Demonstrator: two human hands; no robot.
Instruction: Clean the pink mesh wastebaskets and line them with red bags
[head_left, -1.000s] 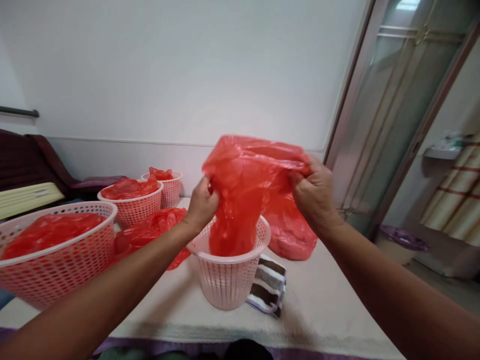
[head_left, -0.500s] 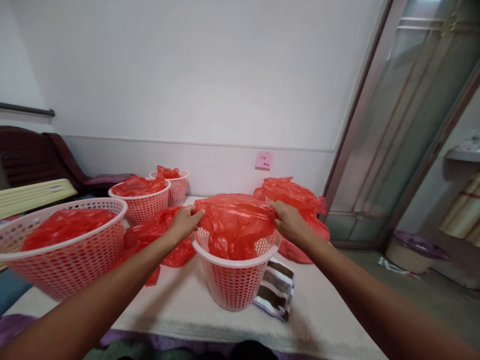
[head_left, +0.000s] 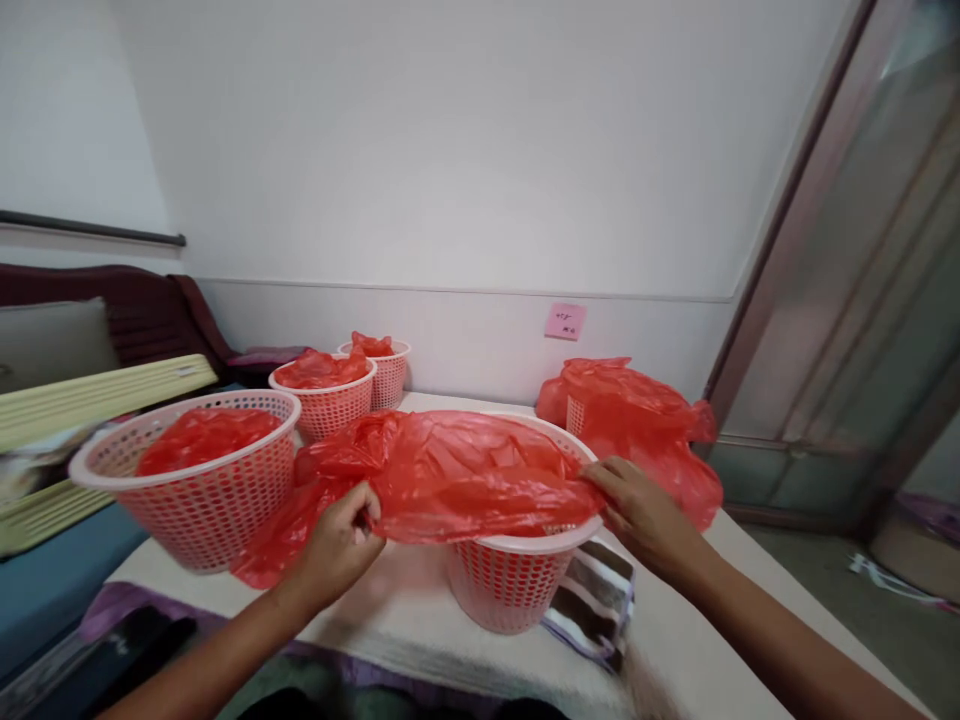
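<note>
A red plastic bag (head_left: 472, 480) is stretched across the mouth of the pink perforated basket (head_left: 514, 590) in front of me. My left hand (head_left: 345, 535) pinches the bag's near left edge, out beyond the basket's rim. At the right side of the rim, my right hand (head_left: 637, 505) grips the bag's other end, fingers over the plastic. The bag covers most of the opening, so the inside of the basket is largely hidden. Beside the basket's base lies a folded striped towel (head_left: 592, 605), and a loose red bag (head_left: 274, 535) spreads to the left.
To the left stand a large pink basket (head_left: 206, 520) and two smaller ones, a middle basket (head_left: 337, 410) and a far basket (head_left: 394, 375), each with red plastic inside. A basket draped in red plastic (head_left: 637, 420) stands at the right. A pink note (head_left: 565, 321) is on the wall.
My hands have come lower and nearer, drawing the bag's edge forward over the basket's near rim. My left hand has moved away from the basket. The camera view has turned left.
</note>
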